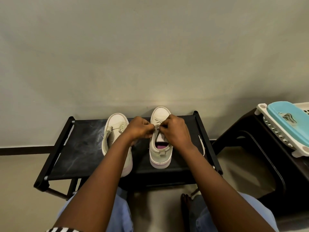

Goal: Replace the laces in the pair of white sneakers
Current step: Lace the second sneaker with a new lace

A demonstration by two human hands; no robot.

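Two white sneakers stand toes to the wall on the black shoe rack [80, 148], the left sneaker [115, 121] mid-rack and the right sneaker [158, 158] nearer its right edge. Over the right one's eyelets, the left hand [139, 129] and right hand [175, 131] meet, fingers curled and pinching its lace [158, 121]. A loose lace [202, 144] lies along the right edge.

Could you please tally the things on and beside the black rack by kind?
White sneakers: 2
Loose white lace: 1
Black rack: 1
Dark stool: 1
Blue basin: 1
White basket: 1
Total: 7
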